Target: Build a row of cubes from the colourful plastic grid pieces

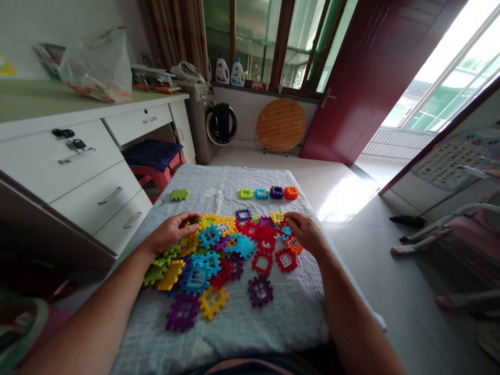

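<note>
A heap of interlocking plastic building tiles with notched edges, in several colours, lies between my hands. My left hand (174,232) is at the heap's left side, thumb and fingers apart, fingertips beside a yellow tile (209,221). At the right side, my right hand (305,230) has its fingertips pinched at a small red tile (283,224), mostly hidden by the hand. Nearer me lie a dark purple tile (260,298) and a yellow window tile (214,309). Behind the heap stands a row of joined tile blocks, with an orange one (291,193) at its right end.
A light cloth (289,328) covers the table. A single green tile (179,195) lies at its far left. White drawers (78,166) and a red stool (156,179) stand to the left. A pink chair (476,234) is on the right.
</note>
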The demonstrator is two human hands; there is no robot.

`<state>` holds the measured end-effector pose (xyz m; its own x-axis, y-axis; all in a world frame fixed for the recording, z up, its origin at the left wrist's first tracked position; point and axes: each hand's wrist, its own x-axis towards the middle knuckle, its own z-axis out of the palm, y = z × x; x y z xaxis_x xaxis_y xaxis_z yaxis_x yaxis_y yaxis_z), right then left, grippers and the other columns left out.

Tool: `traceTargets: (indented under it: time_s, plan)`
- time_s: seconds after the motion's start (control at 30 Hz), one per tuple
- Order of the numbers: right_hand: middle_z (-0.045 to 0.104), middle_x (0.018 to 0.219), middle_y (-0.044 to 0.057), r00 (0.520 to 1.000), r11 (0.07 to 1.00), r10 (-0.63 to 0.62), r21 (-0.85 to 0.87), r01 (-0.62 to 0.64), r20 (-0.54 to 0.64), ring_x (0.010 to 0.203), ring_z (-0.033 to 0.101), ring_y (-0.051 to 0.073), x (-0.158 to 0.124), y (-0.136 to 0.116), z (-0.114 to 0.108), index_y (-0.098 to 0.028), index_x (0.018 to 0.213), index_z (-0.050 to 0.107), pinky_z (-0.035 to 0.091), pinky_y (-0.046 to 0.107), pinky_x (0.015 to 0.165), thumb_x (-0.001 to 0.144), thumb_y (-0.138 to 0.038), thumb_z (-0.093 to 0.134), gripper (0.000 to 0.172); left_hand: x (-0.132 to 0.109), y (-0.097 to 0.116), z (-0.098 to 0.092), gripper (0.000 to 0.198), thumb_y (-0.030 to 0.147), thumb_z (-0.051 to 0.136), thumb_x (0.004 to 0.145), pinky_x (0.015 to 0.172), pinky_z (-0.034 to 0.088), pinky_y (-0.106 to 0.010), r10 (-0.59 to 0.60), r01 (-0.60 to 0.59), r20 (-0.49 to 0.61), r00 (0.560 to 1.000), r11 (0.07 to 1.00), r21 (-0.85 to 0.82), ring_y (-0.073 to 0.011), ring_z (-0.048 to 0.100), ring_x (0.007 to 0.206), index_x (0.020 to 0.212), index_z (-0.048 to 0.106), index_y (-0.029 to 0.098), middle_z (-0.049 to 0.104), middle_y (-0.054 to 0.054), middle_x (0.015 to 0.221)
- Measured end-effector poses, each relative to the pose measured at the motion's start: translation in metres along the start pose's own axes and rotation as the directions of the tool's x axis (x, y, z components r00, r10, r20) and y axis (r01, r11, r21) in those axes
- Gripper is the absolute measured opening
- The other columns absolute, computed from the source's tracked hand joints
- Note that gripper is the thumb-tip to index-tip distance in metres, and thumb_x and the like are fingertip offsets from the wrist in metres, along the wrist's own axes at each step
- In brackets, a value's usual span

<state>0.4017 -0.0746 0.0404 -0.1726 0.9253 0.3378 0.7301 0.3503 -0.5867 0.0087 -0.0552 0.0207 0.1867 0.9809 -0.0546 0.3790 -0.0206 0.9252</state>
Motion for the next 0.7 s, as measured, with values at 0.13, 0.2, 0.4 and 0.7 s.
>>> traceTargets:
  time_s: [0.13, 0.2, 0.4, 0.7]
  plan:
    - [0.063, 0.084, 0.004, 0.998, 0.989, 0.053, -0.135, -0.056, -0.027, 0.076, 0.057, 0.017, -0.001, 0.009, 0.007, -0.018, 0.102, 0.063, 0.044, 0.03, 0.073, 0.085, -0.027, 0.05, 0.023, 0.0, -0.001, 0.0, 0.062, 0.057, 0.072, 0.061, 0.088, 0.051, -0.035, -0.002, 0.002, 0.008, 1.0, 1.0, -0.008, -0.0269, 0.063, 0.099, 0.11, 0.063, 0.019, 0.07, -0.006, 0.105]
    - [0.061, 0.099, 0.008, 0.999, 0.971, 0.035, -0.235, -0.035, -0.002, 0.092, 0.056, 0.021, -0.002, 0.011, 0.008, -0.019, 0.104, 0.063, 0.043, 0.034, 0.082, 0.082, -0.031, 0.056, 0.026, 0.001, -0.002, -0.001, 0.061, 0.057, 0.071, 0.063, 0.088, 0.051, -0.035, -0.001, 0.001, 0.015, 1.0, 1.0, -0.002, -0.0267, 0.063, 0.1, 0.11, 0.063, 0.019, 0.07, -0.007, 0.105]
    - [0.056, 0.105, 0.009, 0.99, 0.917, 0.053, -0.4, 0.002, 0.127, 0.099, 0.05, 0.026, -0.006, 0.012, 0.006, -0.02, 0.115, 0.059, 0.039, 0.038, 0.086, 0.07, -0.044, 0.071, 0.052, 0.001, -0.003, -0.001, 0.062, 0.057, 0.073, 0.061, 0.09, 0.05, -0.035, 0.01, -0.01, -0.008, 1.0, 1.0, 0.005, -0.0273, 0.062, 0.101, 0.108, 0.064, 0.019, 0.07, -0.007, 0.105]
    - [0.056, 0.095, 0.005, 0.995, 0.975, -0.054, -0.213, 0.071, 0.085, 0.09, 0.052, 0.021, -0.004, -0.014, 0.012, -0.021, 0.103, 0.059, 0.041, 0.033, 0.081, 0.074, -0.044, 0.067, 0.038, 0.001, -0.003, -0.001, 0.063, 0.058, 0.073, 0.06, 0.091, 0.049, -0.036, 0.01, -0.01, -0.02, 1.0, 1.0, 0.0, -0.0273, 0.062, 0.102, 0.108, 0.065, 0.02, 0.07, -0.006, 0.106]
